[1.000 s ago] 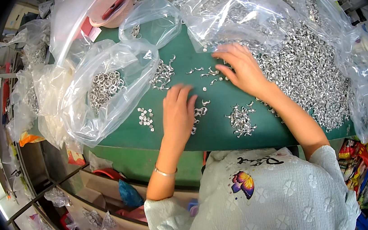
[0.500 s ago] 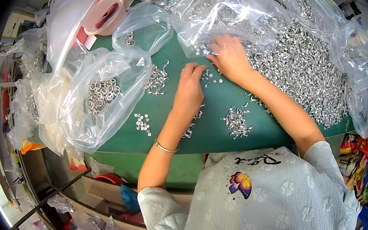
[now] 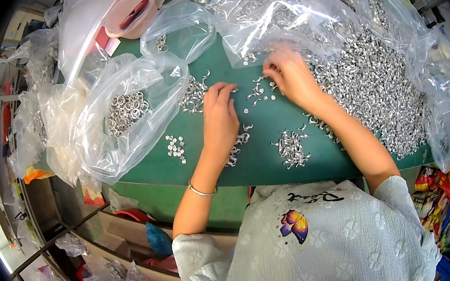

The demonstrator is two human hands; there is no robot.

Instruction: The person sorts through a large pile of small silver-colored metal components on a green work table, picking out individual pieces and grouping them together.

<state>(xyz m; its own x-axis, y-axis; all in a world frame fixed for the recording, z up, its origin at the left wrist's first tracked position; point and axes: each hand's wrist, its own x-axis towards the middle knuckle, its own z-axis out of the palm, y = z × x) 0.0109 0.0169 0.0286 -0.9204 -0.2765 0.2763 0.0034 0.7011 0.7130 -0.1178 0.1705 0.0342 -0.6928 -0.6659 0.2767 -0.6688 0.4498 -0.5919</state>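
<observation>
Sitting right of a ring bag [image 3: 146, 142], the left hand [image 3: 219, 118] is half-closed; whether gripping, I cannot tell. Silver pieces [image 3: 257, 90] lie between it and the curled right hand [image 3: 297, 79], grip unclear. Dark lettering [image 3: 326, 196] crosses the shirt [image 3: 326, 245]; a heap [image 3: 378, 98] lies farther right.

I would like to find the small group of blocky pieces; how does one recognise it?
On the green table, find the left hand. Left of its wrist lies a small, loose cluster of silvery pieces; they are compact and blocky, unlike the curved pieces and rings nearby.
</observation>
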